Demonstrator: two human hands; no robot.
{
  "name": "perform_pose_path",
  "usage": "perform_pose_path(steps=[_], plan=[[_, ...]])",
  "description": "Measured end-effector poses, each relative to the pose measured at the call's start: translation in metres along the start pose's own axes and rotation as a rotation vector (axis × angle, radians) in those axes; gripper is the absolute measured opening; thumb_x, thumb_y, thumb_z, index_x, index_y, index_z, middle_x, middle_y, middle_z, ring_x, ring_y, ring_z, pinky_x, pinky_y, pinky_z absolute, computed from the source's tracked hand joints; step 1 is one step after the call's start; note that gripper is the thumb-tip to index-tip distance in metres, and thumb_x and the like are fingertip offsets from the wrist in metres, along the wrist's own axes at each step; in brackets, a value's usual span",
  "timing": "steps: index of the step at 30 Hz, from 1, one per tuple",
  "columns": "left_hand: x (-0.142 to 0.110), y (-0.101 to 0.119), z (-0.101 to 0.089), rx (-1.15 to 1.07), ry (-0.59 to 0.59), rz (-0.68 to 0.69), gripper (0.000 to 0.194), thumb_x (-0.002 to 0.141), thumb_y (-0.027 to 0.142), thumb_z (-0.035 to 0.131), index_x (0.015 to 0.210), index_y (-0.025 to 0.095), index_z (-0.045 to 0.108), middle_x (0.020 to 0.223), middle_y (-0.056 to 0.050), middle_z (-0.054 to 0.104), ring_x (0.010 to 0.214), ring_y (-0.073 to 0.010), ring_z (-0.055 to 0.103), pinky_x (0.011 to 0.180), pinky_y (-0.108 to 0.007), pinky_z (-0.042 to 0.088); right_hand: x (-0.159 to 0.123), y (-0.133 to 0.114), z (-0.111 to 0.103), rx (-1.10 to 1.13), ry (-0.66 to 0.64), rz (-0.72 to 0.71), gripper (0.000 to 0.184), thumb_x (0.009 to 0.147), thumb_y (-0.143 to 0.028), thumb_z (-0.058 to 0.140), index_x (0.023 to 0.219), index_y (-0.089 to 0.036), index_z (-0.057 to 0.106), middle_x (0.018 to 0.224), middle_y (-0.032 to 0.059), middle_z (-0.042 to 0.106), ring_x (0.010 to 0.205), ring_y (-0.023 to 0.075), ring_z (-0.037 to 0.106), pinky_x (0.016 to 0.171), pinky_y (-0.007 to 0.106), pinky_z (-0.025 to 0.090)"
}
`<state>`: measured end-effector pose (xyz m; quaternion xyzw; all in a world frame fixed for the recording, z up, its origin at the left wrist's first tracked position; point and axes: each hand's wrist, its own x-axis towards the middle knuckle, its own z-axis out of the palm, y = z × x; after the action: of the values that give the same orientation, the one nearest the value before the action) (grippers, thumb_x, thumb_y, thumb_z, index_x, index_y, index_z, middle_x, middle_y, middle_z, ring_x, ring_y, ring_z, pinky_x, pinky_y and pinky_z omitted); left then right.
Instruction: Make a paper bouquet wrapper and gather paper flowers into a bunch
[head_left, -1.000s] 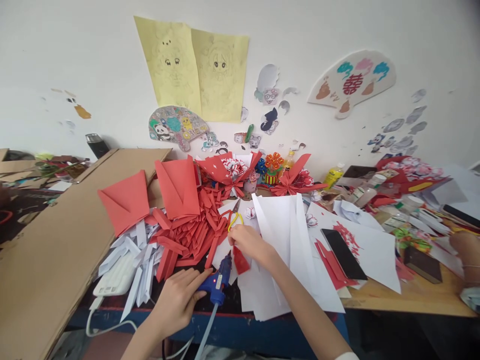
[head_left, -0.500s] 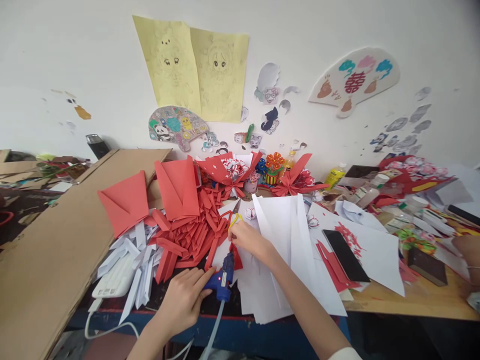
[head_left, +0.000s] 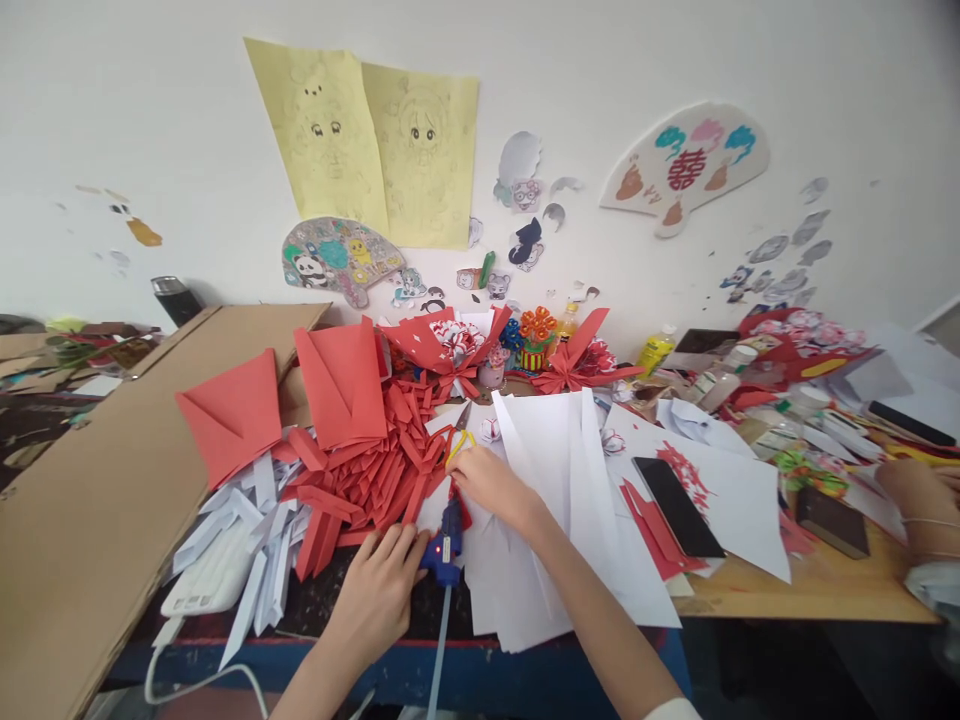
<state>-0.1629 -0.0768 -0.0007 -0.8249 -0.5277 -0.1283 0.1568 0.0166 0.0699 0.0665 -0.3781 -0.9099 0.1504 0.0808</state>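
Observation:
My left hand (head_left: 384,590) is closed on the handle of a blue glue gun (head_left: 445,545) at the near edge of the table, its nozzle pointing away from me. My right hand (head_left: 491,486) pinches a small red paper piece (head_left: 459,508) just in front of that nozzle, on white sheets (head_left: 555,470). Yellow-handled scissors (head_left: 459,438) lie just beyond my right hand. A heap of folded red paper strips (head_left: 367,470) lies to the left of the gun.
A big cardboard sheet (head_left: 112,470) leans at left. White folded strips (head_left: 240,530) and a white keyboard-like thing lie by it. A black phone (head_left: 677,493) rests on white paper at right. Bottles, paper flowers and another person's hand (head_left: 911,495) are at far right.
My left hand slid the glue gun forward until its nozzle met the red piece. My right hand stayed on that piece. The view shifted slightly, so everything sits more to the left.

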Motion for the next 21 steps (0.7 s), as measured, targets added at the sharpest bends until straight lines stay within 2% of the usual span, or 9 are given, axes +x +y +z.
perform_pose_path(steps=[3, 5, 7, 9, 10, 12, 13, 16, 21], plan=[[-0.002, 0.002, -0.002, 0.055, -0.010, 0.007, 0.039, 0.093, 0.014, 0.048, 0.130, 0.015, 0.058, 0.118, -0.013, 0.065, 0.106, -0.0297, 0.056, 0.091, -0.044, 0.037, -0.045, -0.006, -0.022, 0.153, 0.129, 0.041, 0.031, 0.098, -0.018, 0.040, 0.111, -0.022, 0.068, 0.099, 0.0027, 0.069, 0.088, 0.0117, 0.061, 0.080, 0.020, 0.043], [-0.004, -0.001, -0.005, 0.063, -0.030, 0.007, 0.041, 0.094, 0.019, 0.050, 0.134, 0.017, 0.056, 0.121, -0.012, 0.065, 0.106, -0.0300, 0.056, 0.089, -0.043, 0.038, -0.085, 0.003, -0.029, 0.431, 0.299, 0.188, 0.029, 0.097, -0.028, 0.045, 0.114, -0.024, 0.068, 0.098, 0.0016, 0.069, 0.083, 0.0122, 0.062, 0.075, 0.020, 0.045], [-0.005, -0.007, -0.009, 0.049, -0.027, 0.012, 0.043, 0.094, 0.027, 0.053, 0.136, 0.019, 0.054, 0.124, -0.012, 0.065, 0.108, -0.0305, 0.056, 0.088, -0.042, 0.039, -0.126, 0.026, -0.029, 0.548, 0.519, 0.380, 0.029, 0.092, -0.039, 0.051, 0.103, -0.022, 0.071, 0.094, 0.0030, 0.070, 0.078, 0.0146, 0.063, 0.074, 0.023, 0.047], [-0.001, -0.010, -0.014, -0.003, -0.008, 0.014, 0.043, 0.094, 0.034, 0.055, 0.134, 0.021, 0.056, 0.123, -0.011, 0.065, 0.107, -0.0301, 0.058, 0.087, -0.041, 0.041, -0.163, 0.059, -0.021, 0.521, 0.719, 0.604, 0.035, 0.086, -0.047, 0.055, 0.100, -0.020, 0.072, 0.093, 0.0048, 0.070, 0.079, 0.0177, 0.064, 0.076, 0.027, 0.048], [0.004, -0.010, -0.017, -0.051, 0.001, 0.007, 0.041, 0.094, 0.037, 0.055, 0.132, 0.022, 0.057, 0.121, -0.010, 0.066, 0.105, -0.0293, 0.059, 0.087, -0.040, 0.042, -0.178, 0.075, -0.016, 0.495, 0.777, 0.712, 0.038, 0.084, -0.050, 0.055, 0.100, -0.020, 0.072, 0.092, 0.0051, 0.070, 0.079, 0.0188, 0.065, 0.077, 0.029, 0.048], [0.021, -0.004, -0.021, -0.192, 0.013, -0.040, 0.037, 0.096, 0.041, 0.052, 0.126, 0.023, 0.061, 0.114, -0.009, 0.068, 0.101, -0.0262, 0.062, 0.085, -0.037, 0.046, -0.197, 0.104, -0.005, 0.445, 0.804, 0.856, 0.043, 0.081, -0.053, 0.056, 0.103, -0.019, 0.071, 0.090, 0.0061, 0.070, 0.079, 0.0208, 0.064, 0.079, 0.033, 0.048], [0.034, 0.001, -0.022, -0.274, 0.014, -0.078, 0.035, 0.097, 0.042, 0.050, 0.122, 0.023, 0.063, 0.110, -0.008, 0.068, 0.098, -0.0246, 0.063, 0.083, -0.035, 0.047, -0.202, 0.114, 0.000, 0.442, 0.790, 0.883, 0.046, 0.081, -0.055, 0.056, 0.105, -0.018, 0.070, 0.091, 0.0065, 0.070, 0.079, 0.0215, 0.064, 0.080, 0.034, 0.048], [0.081, 0.025, -0.021, -0.481, -0.042, -0.211, 0.036, 0.098, 0.044, 0.045, 0.109, 0.018, 0.068, 0.097, -0.009, 0.070, 0.088, -0.0230, 0.066, 0.076, -0.032, 0.049, -0.199, 0.128, 0.006, 0.510, 0.719, 0.836, 0.051, 0.081, -0.060, 0.055, 0.104, -0.017, 0.071, 0.096, 0.0078, 0.070, 0.083, 0.0222, 0.064, 0.081, 0.035, 0.048], [0.154, 0.049, -0.014, -0.620, -0.276, -0.363, 0.042, 0.094, 0.050, 0.049, 0.081, 0.018, 0.073, 0.074, -0.007, 0.071, 0.069, -0.0230, 0.064, 0.063, -0.030, 0.038, -0.182, 0.132, 0.004, 0.663, 0.633, 0.774, 0.051, 0.079, -0.064, 0.058, 0.096, -0.017, 0.071, 0.091, 0.0077, 0.071, 0.084, 0.0233, 0.066, 0.078, 0.032, 0.049]])
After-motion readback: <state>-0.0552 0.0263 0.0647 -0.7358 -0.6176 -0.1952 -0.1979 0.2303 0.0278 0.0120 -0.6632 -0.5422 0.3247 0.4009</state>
